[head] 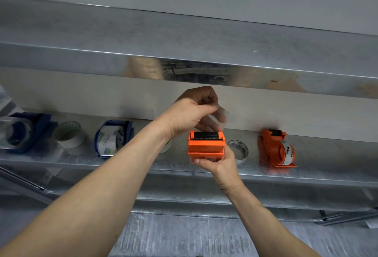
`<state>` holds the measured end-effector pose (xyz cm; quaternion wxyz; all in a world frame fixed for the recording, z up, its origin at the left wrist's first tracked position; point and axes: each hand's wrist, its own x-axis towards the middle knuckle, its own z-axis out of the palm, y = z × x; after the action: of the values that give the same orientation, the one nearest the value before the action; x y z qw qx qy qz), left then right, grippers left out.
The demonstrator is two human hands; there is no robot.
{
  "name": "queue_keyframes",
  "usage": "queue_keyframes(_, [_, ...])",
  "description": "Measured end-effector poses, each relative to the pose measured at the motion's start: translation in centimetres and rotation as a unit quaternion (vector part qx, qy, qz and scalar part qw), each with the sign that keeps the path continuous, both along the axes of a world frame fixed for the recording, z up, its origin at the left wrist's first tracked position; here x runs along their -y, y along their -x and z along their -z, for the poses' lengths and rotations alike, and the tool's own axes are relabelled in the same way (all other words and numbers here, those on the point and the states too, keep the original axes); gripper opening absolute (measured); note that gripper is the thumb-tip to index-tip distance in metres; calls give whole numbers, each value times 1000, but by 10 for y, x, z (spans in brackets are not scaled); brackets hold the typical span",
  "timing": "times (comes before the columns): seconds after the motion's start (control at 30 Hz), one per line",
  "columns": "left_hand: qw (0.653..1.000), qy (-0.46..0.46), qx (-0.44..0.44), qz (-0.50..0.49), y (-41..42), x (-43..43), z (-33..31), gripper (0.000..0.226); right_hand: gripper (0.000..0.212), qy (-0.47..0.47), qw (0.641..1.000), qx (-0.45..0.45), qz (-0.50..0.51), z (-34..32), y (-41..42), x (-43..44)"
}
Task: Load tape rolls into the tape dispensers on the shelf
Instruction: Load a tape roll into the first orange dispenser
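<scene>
1. The orange dispenser (205,147) is held at the front of the shelf (143,166), toothed cutter end uppermost. Its long axis runs up and away from the person.
2. A clear tape strip (216,119) rises from the cutter end, directly above the dispenser.
3. The left hand (192,111), the nearer to the strip, pinches its free end with curled fingers.
4. The right hand (223,166) grips the dispenser's lower end from beneath.
5. Judgement: the strip must next be drawn down onto the teeth.
6. A loose roll (238,151) stands just to the right.
</scene>
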<state>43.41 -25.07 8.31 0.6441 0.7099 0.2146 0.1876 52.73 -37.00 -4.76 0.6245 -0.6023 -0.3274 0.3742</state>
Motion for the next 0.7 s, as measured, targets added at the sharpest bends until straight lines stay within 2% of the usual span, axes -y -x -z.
queue_keyframes(0.33, [998, 38, 47, -14, 11, -10, -1, 21, 48, 3, 1000, -3, 6, -2, -6, -4])
queue_keyframes(0.7, [999, 20, 32, -7, 12, -13, -3, 17, 57, 19, 1000, 1, -8, -2, 0, -12])
